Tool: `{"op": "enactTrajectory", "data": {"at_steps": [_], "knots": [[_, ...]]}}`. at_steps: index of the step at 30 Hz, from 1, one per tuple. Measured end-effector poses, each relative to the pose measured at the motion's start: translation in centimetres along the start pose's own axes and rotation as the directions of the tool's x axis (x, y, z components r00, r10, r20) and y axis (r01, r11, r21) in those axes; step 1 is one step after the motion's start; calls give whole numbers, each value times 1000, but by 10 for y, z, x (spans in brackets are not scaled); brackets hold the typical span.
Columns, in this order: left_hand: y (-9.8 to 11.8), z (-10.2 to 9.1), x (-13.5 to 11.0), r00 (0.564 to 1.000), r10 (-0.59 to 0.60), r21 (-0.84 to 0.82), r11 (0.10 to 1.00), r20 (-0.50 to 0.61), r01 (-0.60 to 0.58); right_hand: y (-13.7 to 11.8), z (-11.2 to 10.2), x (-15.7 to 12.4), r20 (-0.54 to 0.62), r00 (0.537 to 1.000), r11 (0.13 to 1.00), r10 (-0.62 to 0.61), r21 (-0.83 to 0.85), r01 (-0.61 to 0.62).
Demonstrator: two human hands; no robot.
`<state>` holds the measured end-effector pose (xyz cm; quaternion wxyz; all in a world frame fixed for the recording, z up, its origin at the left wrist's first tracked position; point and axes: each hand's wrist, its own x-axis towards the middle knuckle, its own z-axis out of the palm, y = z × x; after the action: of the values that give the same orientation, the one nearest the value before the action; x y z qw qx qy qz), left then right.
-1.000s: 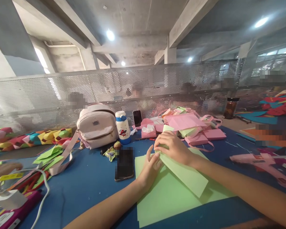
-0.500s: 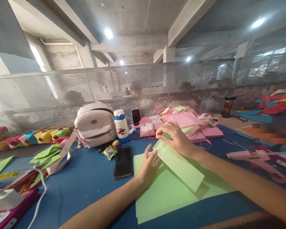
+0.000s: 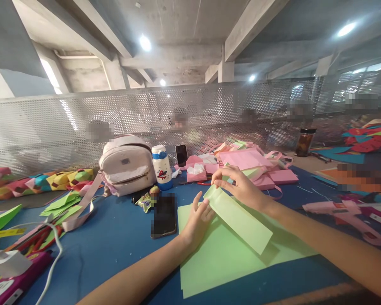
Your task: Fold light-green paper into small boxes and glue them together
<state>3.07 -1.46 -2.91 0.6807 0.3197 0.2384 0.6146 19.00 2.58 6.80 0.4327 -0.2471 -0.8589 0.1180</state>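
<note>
Fingers curled, the right hand (image 3: 241,188) meets the green strip (image 3: 241,220) (grip hidden); left hand (image 3: 197,222), loosely spread, touches its edge.

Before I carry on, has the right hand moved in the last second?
Yes: judged against the white bottle, the right hand has shifted rightward and slightly up in the view.

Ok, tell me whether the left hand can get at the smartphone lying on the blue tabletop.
Probably yes: the smartphone lies just left of the left hand, with nothing visible blocking it, though the fingers would likely leave the folded green paper.
</note>
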Motion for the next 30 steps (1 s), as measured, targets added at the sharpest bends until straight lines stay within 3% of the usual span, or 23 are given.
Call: {"op": "enactTrajectory", "data": {"at_steps": [6, 17, 20, 24, 27, 30], "knots": [[1, 0, 0, 1000, -2, 8, 1000, 9, 2, -7, -1, -4, -7, 1000, 999, 29, 32, -28], [-4, -5, 4, 999, 31, -6, 1000, 27, -31, -31, 7, 7, 142, 984, 994, -112, 16, 111], [-4, -6, 4, 999, 17, 4, 1000, 30, -17, -29, 8, 19, 126, 977, 980, -171, -83, 182], [-3, -5, 3, 1000, 0, 1, 1000, 14, 0, -21, 9, 39, 42, 964, 887, -262, -384, 258], [-2, -4, 2, 1000, -11, 5, 1000, 18, 11, -18, 13, 54, 97, 943, 771, -318, -553, 316], [-1, -3, 2, 1000, -15, 11, 1000, 7, 15, -17, 18, 67, 155, 948, 736, -277, -601, 313]]}}
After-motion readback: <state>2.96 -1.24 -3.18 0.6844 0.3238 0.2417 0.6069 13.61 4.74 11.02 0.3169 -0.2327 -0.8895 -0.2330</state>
